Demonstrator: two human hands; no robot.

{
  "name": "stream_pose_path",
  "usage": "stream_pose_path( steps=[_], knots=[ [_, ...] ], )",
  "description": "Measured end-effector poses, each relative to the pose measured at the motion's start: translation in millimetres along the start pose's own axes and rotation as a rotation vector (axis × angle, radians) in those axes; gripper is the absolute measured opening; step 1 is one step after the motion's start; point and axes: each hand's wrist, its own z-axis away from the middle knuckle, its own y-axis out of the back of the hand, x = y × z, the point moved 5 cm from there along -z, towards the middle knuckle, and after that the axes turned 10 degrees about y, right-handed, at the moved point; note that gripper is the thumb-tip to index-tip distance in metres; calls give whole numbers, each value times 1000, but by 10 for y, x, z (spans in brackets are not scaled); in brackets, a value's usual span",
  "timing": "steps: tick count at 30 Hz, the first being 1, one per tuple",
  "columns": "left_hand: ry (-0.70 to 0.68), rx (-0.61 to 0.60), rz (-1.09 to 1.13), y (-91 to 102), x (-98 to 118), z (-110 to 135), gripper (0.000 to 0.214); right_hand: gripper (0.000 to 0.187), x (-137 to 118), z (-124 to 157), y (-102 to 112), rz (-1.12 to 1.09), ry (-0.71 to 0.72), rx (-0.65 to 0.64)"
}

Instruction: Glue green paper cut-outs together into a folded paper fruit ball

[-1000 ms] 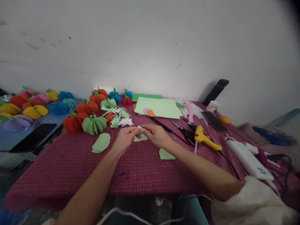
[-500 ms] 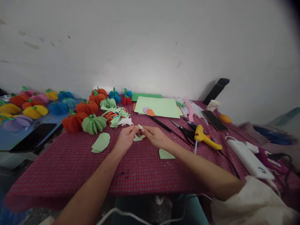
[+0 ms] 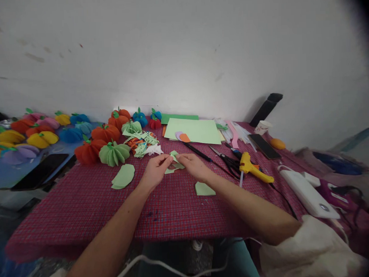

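Between my fingertips, over the middle of the table, is a small piece of light green paper (image 3: 174, 156). My left hand (image 3: 157, 168) pinches its left side, and my right hand (image 3: 192, 165) pinches the right side. Another light green paper piece (image 3: 170, 170) lies on the cloth just beneath my hands, partly hidden by them. To the left rests a small stack of rounded light green paper cutouts (image 3: 123, 176). A second stack of green paper cutouts (image 3: 204, 189) lies by my right forearm.
Several paper pumpkins (image 3: 114, 153) stand at the left, beside a heap of paper scraps (image 3: 142, 144). Light green sheets (image 3: 193, 130) lie at the back. Scissors (image 3: 229, 161), a yellow glue gun (image 3: 254, 170), a phone (image 3: 265, 147) and a white power bank (image 3: 307, 192) are on the right.
The green paper between my fingertips has turned and now shows more of its face. My hands have stayed nearly in place, and the view has shifted slightly.
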Motion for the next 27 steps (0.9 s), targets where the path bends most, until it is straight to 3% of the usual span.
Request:
stream_pose_path(
  steps=[6, 9, 11, 14, 15, 18, 20, 24, 27],
  knots=[
    [232, 115, -423, 156, -217, -39, 30, 31, -59, 64, 441, 25, -16, 234],
    [295, 161, -581, 245, -252, -3, 24, 34, -85, 191, 657, 203, -13, 284],
    [324, 231, -702, 287, -194, 45, 26, 32, -151, 293, 755, 428, 66, 305],
    [269, 362, -820, 251, 32, 126, 41, 22, -349, 461, 759, 783, 331, 301],
    [253, 319, -740, 178, 95, 144, 47, 21, -419, 521, 724, 894, 431, 283],
    [375, -64, -228, -212, 152, 198, 65, 23, -544, 678, 576, 1149, 628, 152],
    [450, -217, -5, -452, 177, 244, 57, 25, -564, 767, 506, 1212, 689, 64],
    [380, -283, 123, -674, 219, 258, 34, 26, -538, 927, 488, 1154, 707, -24],
    [350, -278, 103, -678, 204, 245, 29, 27, -521, 1016, 595, 959, 612, 43]
  ],
)
